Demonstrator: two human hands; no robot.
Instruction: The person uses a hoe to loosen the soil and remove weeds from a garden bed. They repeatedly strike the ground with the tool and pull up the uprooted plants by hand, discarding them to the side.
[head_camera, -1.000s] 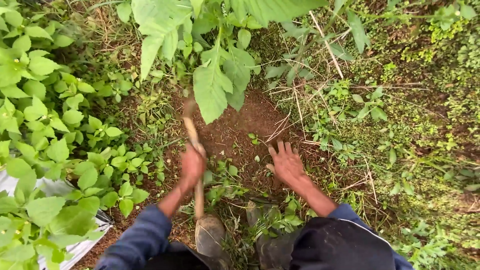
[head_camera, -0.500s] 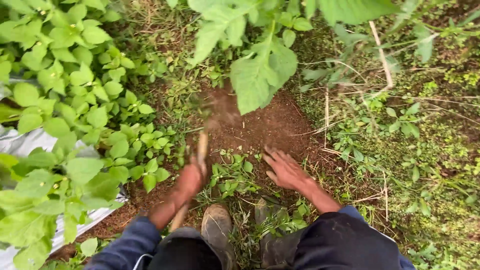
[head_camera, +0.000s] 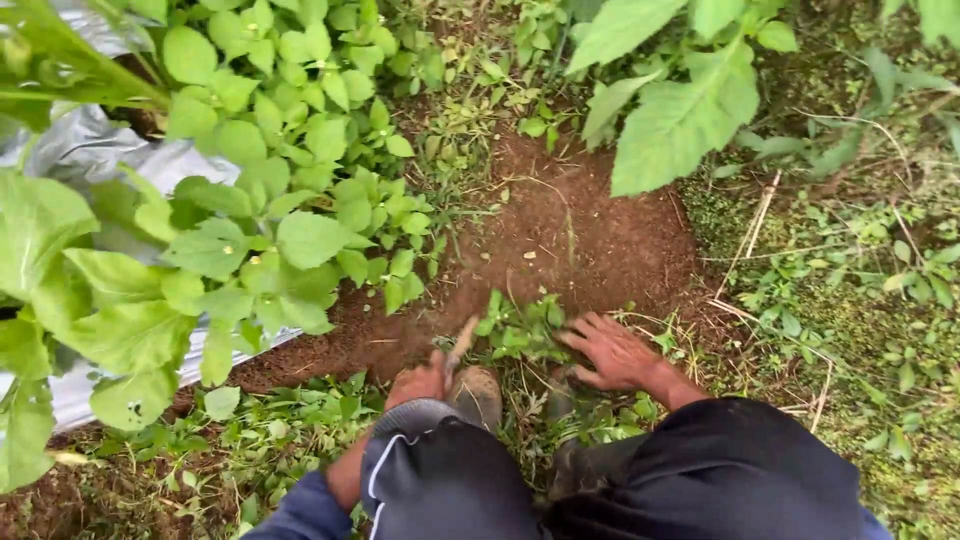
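My left hand (head_camera: 418, 383) is closed around the wooden handle of a digging tool (head_camera: 460, 345), whose tip points into a small clump of weeds (head_camera: 517, 330) at the edge of the bare red-brown soil (head_camera: 570, 240). The tool's head is hidden among the weeds. Beside it, my right hand (head_camera: 615, 352) lies spread with fingers apart on the ground, touching the same clump. My knees in dark trousers and my muddy boots (head_camera: 478, 395) fill the bottom of the view.
Broad-leaved green plants (head_camera: 270, 230) crowd the left over silver plastic sheeting (head_camera: 90, 150). A large-leaved plant (head_camera: 680, 110) overhangs the soil at top right. Low weeds, moss and dry stalks (head_camera: 850, 280) cover the right side.
The tool has swung down from raised over the soil to low by my boots. My left hand drew back toward my knee. The view shifted right and closer to the ground.
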